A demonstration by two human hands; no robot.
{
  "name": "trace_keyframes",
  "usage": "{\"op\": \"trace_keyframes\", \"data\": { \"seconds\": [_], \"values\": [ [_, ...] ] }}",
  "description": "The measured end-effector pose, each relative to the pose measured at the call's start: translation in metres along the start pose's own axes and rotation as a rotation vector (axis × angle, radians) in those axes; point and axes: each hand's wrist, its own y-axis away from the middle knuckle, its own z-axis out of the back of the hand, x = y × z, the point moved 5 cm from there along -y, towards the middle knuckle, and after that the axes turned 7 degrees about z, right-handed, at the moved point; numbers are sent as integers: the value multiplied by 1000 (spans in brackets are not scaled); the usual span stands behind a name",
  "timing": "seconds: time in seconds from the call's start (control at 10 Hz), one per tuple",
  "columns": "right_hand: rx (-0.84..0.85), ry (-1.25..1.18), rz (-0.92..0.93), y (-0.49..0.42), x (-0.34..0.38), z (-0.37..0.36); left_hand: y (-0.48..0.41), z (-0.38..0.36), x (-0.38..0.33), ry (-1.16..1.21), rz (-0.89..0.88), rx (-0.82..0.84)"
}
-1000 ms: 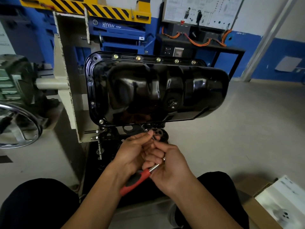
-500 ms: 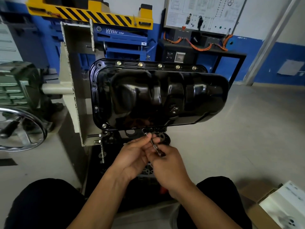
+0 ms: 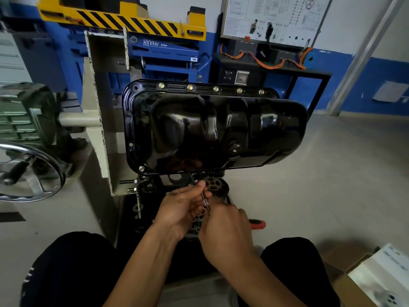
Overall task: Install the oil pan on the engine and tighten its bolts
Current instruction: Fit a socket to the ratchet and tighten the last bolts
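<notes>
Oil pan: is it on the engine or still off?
On. The oil pan is mounted in place, with five brass-coloured bolts seated along its top flange. Whether they are tight, I cannot tell.

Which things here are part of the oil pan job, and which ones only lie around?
Part of the job:
- oil pan
- bolts on its upper flange
- red-handled wrench, held by the left hand and the right hand

Only lying about:
- handwheel on the left
- cardboard box on the floor
- wiring board on the wall
</notes>
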Motion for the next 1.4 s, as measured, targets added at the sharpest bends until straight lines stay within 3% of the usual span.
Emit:
{"op": "trace_keyframes", "data": {
  "seconds": [0.1, 0.3, 0.4, 0.5, 0.6, 0.7, 0.8, 0.9, 1.0, 1.1, 1.2, 1.3, 1.4],
  "values": [
    [-41, -405, -129, -3, 4, -1, 1, 2, -4, -10, 26, 34],
    [-106, -1549, -745, 6, 19, -36, 0, 10, -14, -57, 94, 132],
    [-179, -1903, -959, 10, 23, -52, -2, 12, -13, -140, 100, 120],
    [-172, -1088, -548, 12, 8, -33, -5, 14, -15, -174, 36, 101],
    [-69, 3, -77, 11, 11, -22, -6, 16, -16, -303, -58, 28],
    [-100, -147, -89, 10, 10, -23, -7, 17, -15, -341, -87, -1],
    [-120, -606, -241, 8, 6, -29, -6, 15, -13, -254, -25, 65],
    [-89, -1501, -643, 11, 2, -52, -4, 12, -12, -131, 56, 150],
    [-77, -2082, -897, 13, 10, -62, -4, 11, -10, -164, 61, 163],
    [-165, -1713, -802, 15, -1, -59, -4, 11, -9, -158, 34, 114],
    [-185, -471, -263, 14, -1, -35, -5, 14, -9, -203, -38, 34],
    [-161, -96, -160, 14, 8, -30, -5, 17, -9, -271, -108, -25],
    [-155, -271, -166, 13, 7, -36, -5, 20, -8, -281, -122, -40]
  ]
}}
